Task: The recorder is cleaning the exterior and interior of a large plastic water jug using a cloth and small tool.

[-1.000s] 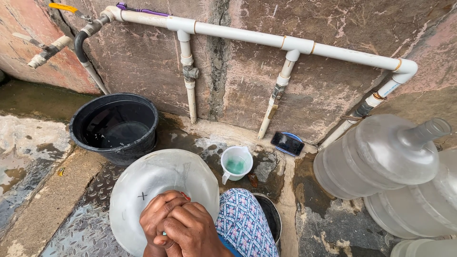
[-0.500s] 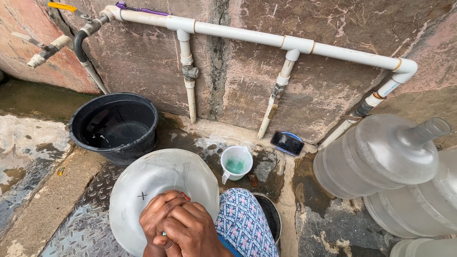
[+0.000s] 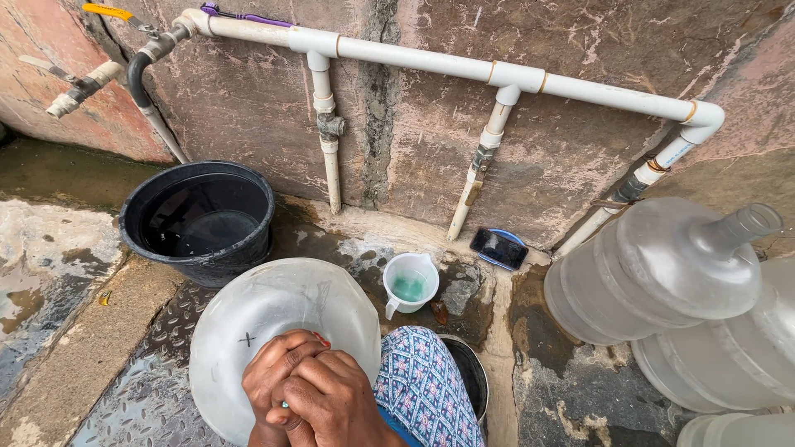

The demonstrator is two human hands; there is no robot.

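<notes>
Your two hands are stacked together at the bottom of the view, the right hand (image 3: 335,397) folded over the left hand (image 3: 277,381). Both are clenched around something small at the neck end of the big clear jug (image 3: 281,331); only a speck of teal shows between your fingers, so you cannot tell what it is.

The jug lies directly under and ahead of your hands, on the metal tread plate (image 3: 157,389) of the floor. Its long axis runs away from you toward the wall, with the rounded base farthest out and the mouth hidden beneath your grip. Neither hand is clearly nearer to it; both press on the same spot, the left one lower and more against the jug's wall.

Your knee in patterned cloth (image 3: 422,381) sits just right of your hands, touching the jug's side. Behind the knee a dark round pan (image 3: 472,372) peeks out. Beyond the jug's right shoulder stands a white cup (image 3: 410,285) with green liquid, near but apart. The black bucket (image 3: 199,219) with water stands just beyond the jug's left shoulder, almost touching. Against the wall lies a dark phone (image 3: 498,248). At the right edge more large clear bottles (image 3: 662,273) lie on their sides, well apart. White pipes (image 3: 464,66) run along the wall above.
</notes>
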